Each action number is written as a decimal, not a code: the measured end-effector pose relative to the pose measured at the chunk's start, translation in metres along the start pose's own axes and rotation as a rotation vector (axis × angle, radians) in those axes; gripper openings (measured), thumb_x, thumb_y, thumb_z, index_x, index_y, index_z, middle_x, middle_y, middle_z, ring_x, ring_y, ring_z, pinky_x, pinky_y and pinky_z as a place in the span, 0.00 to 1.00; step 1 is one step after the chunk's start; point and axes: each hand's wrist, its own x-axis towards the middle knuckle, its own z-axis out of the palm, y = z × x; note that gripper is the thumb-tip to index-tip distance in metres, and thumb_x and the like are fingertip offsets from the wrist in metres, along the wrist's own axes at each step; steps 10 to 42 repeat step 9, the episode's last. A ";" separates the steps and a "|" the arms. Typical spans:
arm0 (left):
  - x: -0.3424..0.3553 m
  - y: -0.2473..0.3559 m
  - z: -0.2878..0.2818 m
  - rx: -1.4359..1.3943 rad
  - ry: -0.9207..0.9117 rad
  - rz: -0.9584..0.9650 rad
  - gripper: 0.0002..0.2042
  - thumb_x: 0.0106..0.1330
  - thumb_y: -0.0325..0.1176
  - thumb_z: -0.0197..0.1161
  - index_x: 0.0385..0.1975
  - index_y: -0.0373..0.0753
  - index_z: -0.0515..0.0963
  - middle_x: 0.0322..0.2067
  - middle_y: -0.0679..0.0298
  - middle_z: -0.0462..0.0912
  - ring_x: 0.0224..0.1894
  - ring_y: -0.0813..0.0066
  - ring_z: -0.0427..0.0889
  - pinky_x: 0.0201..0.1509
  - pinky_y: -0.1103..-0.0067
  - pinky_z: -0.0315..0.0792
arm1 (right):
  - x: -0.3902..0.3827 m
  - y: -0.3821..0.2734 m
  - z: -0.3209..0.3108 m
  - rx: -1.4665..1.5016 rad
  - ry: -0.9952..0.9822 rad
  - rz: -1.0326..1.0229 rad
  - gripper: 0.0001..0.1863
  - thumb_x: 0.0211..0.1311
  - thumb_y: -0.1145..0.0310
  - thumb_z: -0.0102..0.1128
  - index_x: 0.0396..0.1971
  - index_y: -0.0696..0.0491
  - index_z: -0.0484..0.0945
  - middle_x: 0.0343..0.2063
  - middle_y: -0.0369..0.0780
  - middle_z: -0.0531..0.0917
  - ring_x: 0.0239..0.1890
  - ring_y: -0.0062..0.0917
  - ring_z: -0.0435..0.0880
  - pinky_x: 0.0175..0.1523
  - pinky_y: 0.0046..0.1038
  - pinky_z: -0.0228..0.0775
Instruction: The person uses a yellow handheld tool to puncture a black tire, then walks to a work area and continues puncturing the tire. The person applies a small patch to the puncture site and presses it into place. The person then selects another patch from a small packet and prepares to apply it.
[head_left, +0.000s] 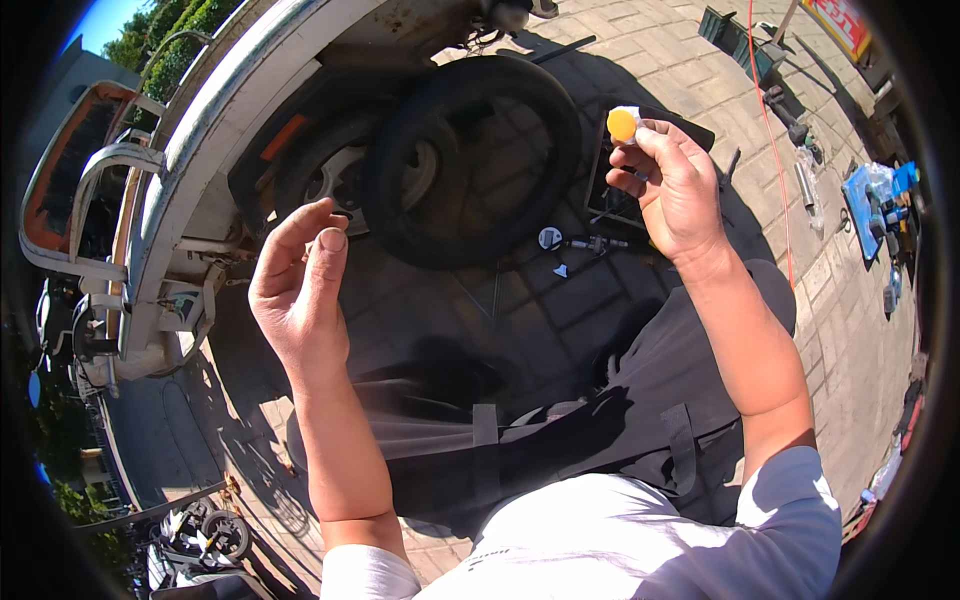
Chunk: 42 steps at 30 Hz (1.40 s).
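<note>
My right hand (672, 180) is raised at the right, its thumb and fingers pinching a small round yellow-orange disc with a white edge, which looks like a patch (622, 125). Opposite it, at the left, my left hand (305, 275) is held up with fingers loosely bent. A small gap shows between its thumb and fingertips, and I see nothing in it. Between and beyond the hands, a black rubber ring, a tyre or inner tube (545, 190), leans in front of a wheel (345, 180) on the white vehicle (225, 85).
On the shaded paving lie a metal hand tool (598, 243) and a small white round piece (549, 238). A dark tray (625, 195) sits behind my right hand. Farther right run an orange hose (778, 180) and tools on a blue case (862, 205). A motorbike (200, 540) stands lower left.
</note>
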 end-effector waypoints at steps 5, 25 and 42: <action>0.018 0.084 -0.019 -0.244 -0.480 0.274 0.35 0.70 0.48 0.65 0.69 0.30 0.67 0.63 0.46 0.75 0.64 0.65 0.72 0.64 0.66 0.62 | -0.052 -0.098 0.026 0.087 -0.223 -0.461 0.19 0.74 0.63 0.54 0.57 0.58 0.78 0.46 0.42 0.83 0.51 0.28 0.80 0.57 0.36 0.73; 0.025 0.137 -0.011 -0.061 -0.646 0.316 0.44 0.68 0.61 0.63 0.73 0.31 0.60 0.73 0.47 0.60 0.74 0.59 0.59 0.73 0.62 0.54 | -0.084 -0.152 0.040 -0.577 -0.475 -0.792 0.30 0.72 0.56 0.57 0.67 0.57 0.69 0.61 0.46 0.75 0.69 0.40 0.71 0.75 0.42 0.60; 0.025 0.137 -0.011 -0.061 -0.646 0.316 0.44 0.68 0.61 0.63 0.73 0.31 0.60 0.73 0.47 0.60 0.74 0.59 0.59 0.73 0.62 0.54 | -0.084 -0.152 0.040 -0.577 -0.475 -0.792 0.30 0.72 0.56 0.57 0.67 0.57 0.69 0.61 0.46 0.75 0.69 0.40 0.71 0.75 0.42 0.60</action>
